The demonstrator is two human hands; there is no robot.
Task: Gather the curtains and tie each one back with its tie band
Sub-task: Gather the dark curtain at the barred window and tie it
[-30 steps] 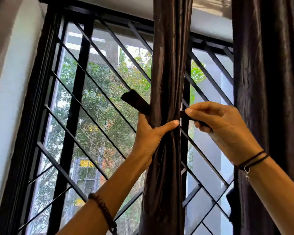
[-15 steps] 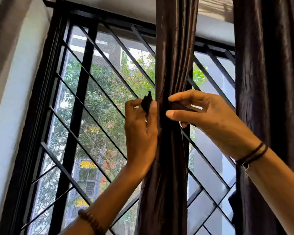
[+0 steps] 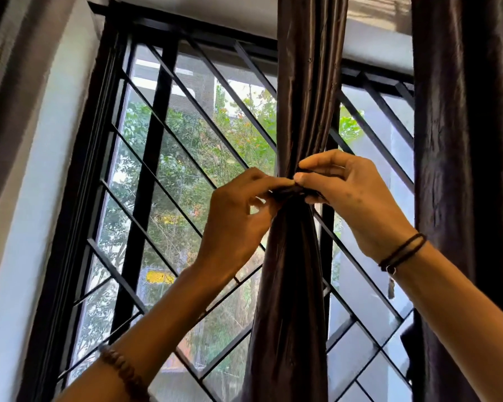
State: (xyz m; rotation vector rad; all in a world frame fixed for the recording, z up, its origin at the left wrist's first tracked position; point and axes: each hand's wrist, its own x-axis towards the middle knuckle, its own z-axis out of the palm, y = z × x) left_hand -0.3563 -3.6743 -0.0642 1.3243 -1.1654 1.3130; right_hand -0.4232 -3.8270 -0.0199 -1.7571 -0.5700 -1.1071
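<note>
A dark brown satin curtain [image 3: 305,105] hangs gathered into a narrow column in front of the window. A dark tie band [image 3: 288,192] wraps it at its narrowest point. My left hand [image 3: 238,221] pinches the band's left end against the curtain's front. My right hand [image 3: 352,195] pinches the other end, thumb and forefinger meeting the left fingers at the middle. The band's ends are mostly hidden by my fingers. A second dark curtain [image 3: 465,158] hangs loose at the right edge.
Behind the curtains a black window frame [image 3: 99,175] carries a grille of diagonal bars [image 3: 186,158], with trees outside. A pale wall [image 3: 26,227] flanks the window on the left. Another curtain edge [image 3: 0,59] shows at top left.
Both hands have brought the band's two ends from the curtain's sides round to its front, where they now meet. The curtain is cinched tighter.
</note>
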